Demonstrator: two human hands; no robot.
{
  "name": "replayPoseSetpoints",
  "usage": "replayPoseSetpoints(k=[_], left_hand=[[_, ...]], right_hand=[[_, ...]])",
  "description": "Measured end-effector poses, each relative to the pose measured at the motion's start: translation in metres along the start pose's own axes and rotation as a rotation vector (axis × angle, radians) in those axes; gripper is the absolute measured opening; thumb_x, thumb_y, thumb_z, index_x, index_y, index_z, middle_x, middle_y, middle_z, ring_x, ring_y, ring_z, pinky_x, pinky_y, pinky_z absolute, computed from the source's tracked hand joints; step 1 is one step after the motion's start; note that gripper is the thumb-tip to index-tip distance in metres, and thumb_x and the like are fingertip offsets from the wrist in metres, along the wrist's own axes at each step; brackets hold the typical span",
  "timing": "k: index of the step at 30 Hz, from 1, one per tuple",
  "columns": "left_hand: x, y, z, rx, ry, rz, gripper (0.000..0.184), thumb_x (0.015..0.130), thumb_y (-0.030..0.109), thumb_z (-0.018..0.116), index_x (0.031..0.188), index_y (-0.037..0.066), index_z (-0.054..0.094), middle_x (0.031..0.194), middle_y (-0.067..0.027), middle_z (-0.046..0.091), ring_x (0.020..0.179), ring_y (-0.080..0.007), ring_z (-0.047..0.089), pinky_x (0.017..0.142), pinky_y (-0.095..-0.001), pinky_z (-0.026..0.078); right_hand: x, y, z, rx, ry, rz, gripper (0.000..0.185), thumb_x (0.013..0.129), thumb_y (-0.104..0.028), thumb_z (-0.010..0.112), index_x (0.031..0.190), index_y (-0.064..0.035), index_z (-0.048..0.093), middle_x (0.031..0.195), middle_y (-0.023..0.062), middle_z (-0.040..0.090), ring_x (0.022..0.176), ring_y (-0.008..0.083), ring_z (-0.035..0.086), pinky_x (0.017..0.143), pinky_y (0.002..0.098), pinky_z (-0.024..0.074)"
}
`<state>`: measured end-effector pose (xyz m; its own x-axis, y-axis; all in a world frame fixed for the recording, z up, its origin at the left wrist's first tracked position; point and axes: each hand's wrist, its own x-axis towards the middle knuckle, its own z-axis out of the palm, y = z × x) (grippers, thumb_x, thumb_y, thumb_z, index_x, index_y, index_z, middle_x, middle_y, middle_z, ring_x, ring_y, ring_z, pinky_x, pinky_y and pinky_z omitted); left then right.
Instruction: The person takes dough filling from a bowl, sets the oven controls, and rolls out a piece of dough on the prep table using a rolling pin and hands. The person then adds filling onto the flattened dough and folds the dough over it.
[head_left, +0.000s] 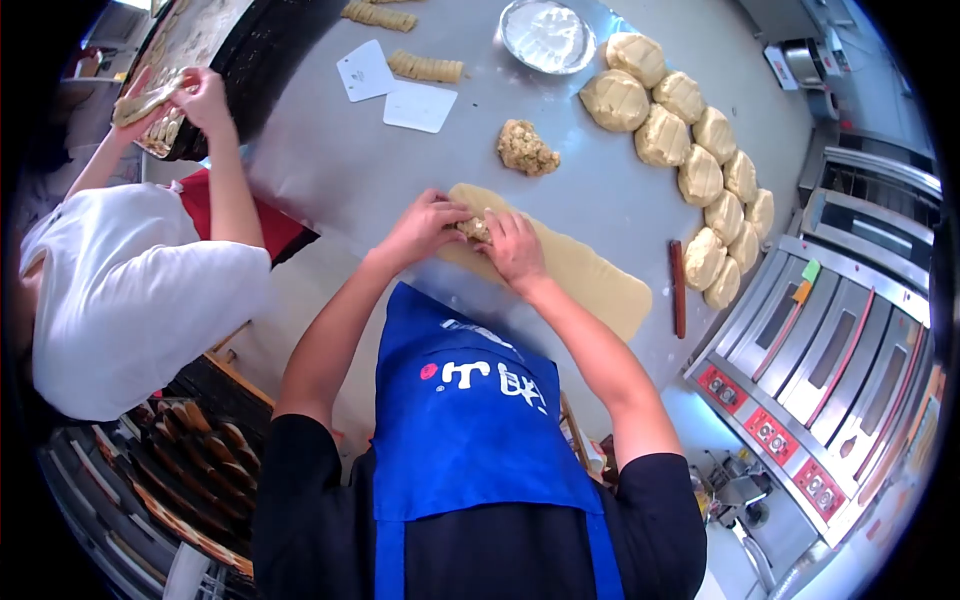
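Observation:
A long, flat sheet of rolled dough (590, 283) lies slantwise on the metal worktable in front of me. At its left end is a small lump of crumbly filling (473, 229). My left hand (428, 228) grips this lump from the left with curled fingers. From the other side my right hand (516, 250) presses its bent fingers onto the same lump, close over the dough. A larger mound of the crumbly filling (527, 149) rests farther back on the table, apart from both hands.
Several scored dough balls (700, 175) line the table's right side, near a metal bowl of white flour (547, 36). A brown rolling pin (678, 288) lies right of the sheet. Two white scrapers (420, 106) and ridged dough strips (426, 67) are back left. A co-worker (150, 290) handles dough over a tray.

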<state>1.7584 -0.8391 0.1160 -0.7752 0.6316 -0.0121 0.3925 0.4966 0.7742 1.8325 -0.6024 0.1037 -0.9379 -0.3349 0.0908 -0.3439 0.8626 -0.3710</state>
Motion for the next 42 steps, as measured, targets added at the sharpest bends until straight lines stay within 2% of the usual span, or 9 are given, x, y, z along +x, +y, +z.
replayPoseSetpoints(k=[5,11,14,19,22,25,33,35,42], left_hand=[[0.006,-0.014,0.006,-0.003,-0.021,0.006,0.034,0.08,0.017,0.088,0.113,0.009,0.084,0.122,-0.007,0.08,0.118,-0.0307,0.064,0.099,-0.0422,0.056],[0.006,0.029,-0.005,0.15,-0.003,0.084,0.061,0.08,0.017,0.085,0.14,0.014,0.072,0.14,-0.0049,0.072,0.129,-0.0308,0.062,0.113,-0.0481,0.045],[0.009,0.011,0.02,0.291,-0.042,0.274,0.056,0.083,0.016,0.082,0.138,0.014,0.073,0.138,-0.0057,0.073,0.137,-0.0298,0.059,0.114,-0.0474,0.045],[0.014,-0.001,0.033,0.336,-0.067,0.298,0.054,0.085,0.016,0.08,0.138,0.015,0.073,0.139,-0.0075,0.073,0.145,-0.0305,0.055,0.116,-0.0502,0.043],[0.018,0.022,0.017,0.352,-0.093,0.266,0.054,0.087,0.017,0.078,0.14,0.015,0.071,0.139,-0.0091,0.073,0.148,-0.031,0.053,0.122,-0.0528,0.039],[0.018,0.051,0.019,0.317,-0.073,0.281,0.052,0.09,0.016,0.073,0.142,0.012,0.069,0.139,-0.0104,0.072,0.15,-0.0316,0.052,0.128,-0.055,0.034],[0.019,0.008,0.067,0.357,-0.092,0.437,0.045,0.091,0.013,0.064,0.136,0.007,0.072,0.14,-0.0142,0.071,0.141,-0.0338,0.061,0.131,-0.0567,0.029],[0.02,0.006,0.066,0.427,-0.233,0.385,0.06,0.089,0.017,0.073,0.148,0.009,0.063,0.153,-0.0156,0.062,0.149,-0.0339,0.053,0.131,-0.0562,0.028],[0.001,0.035,-0.001,0.453,-0.102,0.027,0.11,0.07,0.025,0.095,0.165,0.014,0.042,0.165,-0.0174,0.046,0.157,-0.0368,0.038,0.13,-0.0557,0.029]], right_hand=[[-0.015,0.024,0.016,-0.053,0.03,-0.081,0.056,0.081,-0.026,0.082,0.129,-0.0015,0.068,0.112,0.0131,0.067,0.109,0.0322,0.063,0.096,0.0457,0.0534],[-0.012,0.004,-0.033,0.089,0.084,-0.012,0.065,0.077,-0.02,0.081,0.138,-0.0024,0.065,0.112,0.0117,0.065,0.112,0.0318,0.062,0.099,0.0456,0.0524],[-0.027,-0.004,-0.016,0.03,0.093,-0.022,0.075,0.078,-0.023,0.082,0.147,-0.0031,0.06,0.122,0.0119,0.063,0.118,0.0307,0.06,0.103,0.0454,0.0506],[-0.045,0.011,0.011,-0.179,0.033,-0.017,0.082,0.079,-0.026,0.083,0.152,-0.0012,0.055,0.13,0.0128,0.062,0.119,0.0304,0.059,0.101,0.0431,0.0496],[-0.041,0.017,0.002,-0.073,0.06,-0.022,0.072,0.082,-0.022,0.081,0.147,-0.0008,0.059,0.128,0.0127,0.063,0.118,0.0311,0.06,0.101,0.0434,0.0504],[-0.051,0.006,-0.014,0.169,0.176,0.212,0.058,0.083,-0.014,0.078,0.138,-0.0013,0.067,0.124,0.01,0.067,0.115,0.03,0.062,0.099,0.0434,0.0514],[-0.073,0.033,-0.013,0.0,0.145,0.055,0.051,0.085,-0.021,0.08,0.131,-0.0021,0.07,0.12,0.0101,0.071,0.115,0.0293,0.065,0.099,0.0447,0.0515],[-0.071,0.029,-0.027,0.053,0.15,0.079,0.048,0.085,-0.021,0.08,0.128,-0.0028,0.072,0.12,0.0095,0.071,0.114,0.0295,0.065,0.098,0.0445,0.0516],[-0.079,0.035,-0.014,0.068,0.166,0.057,0.052,0.086,-0.035,0.083,0.126,-0.004,0.073,0.12,0.009,0.071,0.112,0.0304,0.065,0.1,0.0475,0.0505]])
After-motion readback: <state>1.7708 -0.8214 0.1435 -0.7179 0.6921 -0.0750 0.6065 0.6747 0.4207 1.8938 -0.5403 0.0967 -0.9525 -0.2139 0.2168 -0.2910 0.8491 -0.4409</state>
